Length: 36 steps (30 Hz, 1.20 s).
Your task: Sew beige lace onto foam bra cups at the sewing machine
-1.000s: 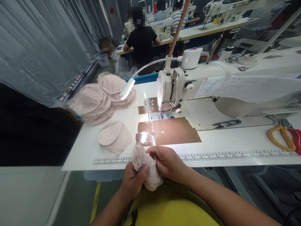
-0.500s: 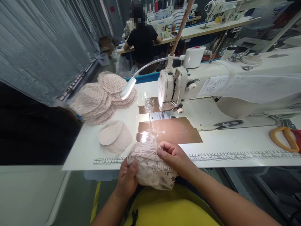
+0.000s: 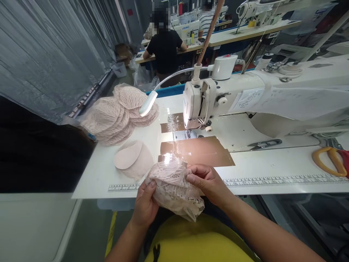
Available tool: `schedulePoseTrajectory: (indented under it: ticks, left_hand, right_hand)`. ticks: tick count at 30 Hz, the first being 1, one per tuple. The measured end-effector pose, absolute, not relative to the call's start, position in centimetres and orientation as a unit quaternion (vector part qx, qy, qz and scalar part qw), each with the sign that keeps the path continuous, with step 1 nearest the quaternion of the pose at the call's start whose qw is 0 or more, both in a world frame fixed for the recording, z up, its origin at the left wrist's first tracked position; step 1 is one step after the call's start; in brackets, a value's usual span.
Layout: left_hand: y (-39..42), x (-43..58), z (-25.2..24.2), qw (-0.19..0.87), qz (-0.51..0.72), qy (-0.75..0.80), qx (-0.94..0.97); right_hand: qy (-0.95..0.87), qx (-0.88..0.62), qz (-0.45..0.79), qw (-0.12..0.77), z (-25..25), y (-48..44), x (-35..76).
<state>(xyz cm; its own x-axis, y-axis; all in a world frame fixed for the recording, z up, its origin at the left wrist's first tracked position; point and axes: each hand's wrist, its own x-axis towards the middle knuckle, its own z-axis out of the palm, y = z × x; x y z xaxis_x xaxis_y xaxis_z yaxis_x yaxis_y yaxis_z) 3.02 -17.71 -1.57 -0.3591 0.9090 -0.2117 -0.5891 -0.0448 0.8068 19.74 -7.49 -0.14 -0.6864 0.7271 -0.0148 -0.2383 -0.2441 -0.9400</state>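
Observation:
Pale pink lace fabric (image 3: pixel 176 189) hangs bunched between my hands at the table's front edge. My left hand (image 3: pixel 147 203) pinches its left side, thumb on top. At its upper right, my right hand (image 3: pixel 205 181) grips the lace between thumb and fingers. Behind the hands stands a white sewing machine (image 3: pixel 195 103), its needle area lit above brown tape (image 3: pixel 196 149). Left of the tape lie smooth, pale cup-shaped pieces (image 3: pixel 133 158). Farther back at the left are piled lace pieces (image 3: pixel 109 118).
A small lamp (image 3: pixel 148 103) on a bent neck reaches over the table. Thread snips (image 3: pixel 265 143) and orange-handled scissors (image 3: pixel 328 162) lie at the right. A ruler strip (image 3: pixel 272 181) runs along the front edge. A person (image 3: pixel 165 51) sits at another machine beyond.
The lace has been spread a little wider and turned between my hands. My left hand has shifted slightly left, my right hand slightly right.

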Motion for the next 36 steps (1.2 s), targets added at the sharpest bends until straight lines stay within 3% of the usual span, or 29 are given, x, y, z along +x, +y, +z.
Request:
schedulePoseTrajectory:
  ticks: [8, 15, 22, 30, 33, 36]
  left_hand:
    - [-17.3, 3.1, -1.2, 0.54, 0.691, 0.449, 0.17]
    - [-17.2, 3.9, 0.8, 0.641, 0.625, 0.385, 0.224]
    - [-16.5, 5.1, 0.8, 0.626, 0.585, 0.453, 0.245]
    - [-18.1, 2.6, -0.5, 0.641, 0.59, 0.436, 0.223]
    - [-18.5, 0.7, 0.2, 0.566, 0.618, 0.468, 0.279]
    - [-18.2, -0.2, 2.1, 0.454, 0.613, 0.511, 0.397]
  right_hand:
    - [-0.581, -0.287, 0.678, 0.348, 0.6, -7.9, 19.8]
    - [-0.623, -0.256, 0.623, 0.398, 1.3, -8.3, 19.5]
    - [-0.526, -0.272, 0.726, 0.351, 1.6, -8.3, 20.0]
    - [-0.408, -0.284, 0.754, 0.428, 2.5, -7.1, 21.0]
    - [-0.47, -0.274, 0.729, 0.416, 2.9, -6.7, 21.3]
    - [-0.628, -0.221, 0.68, 0.309, 3.3, -7.2, 21.1]
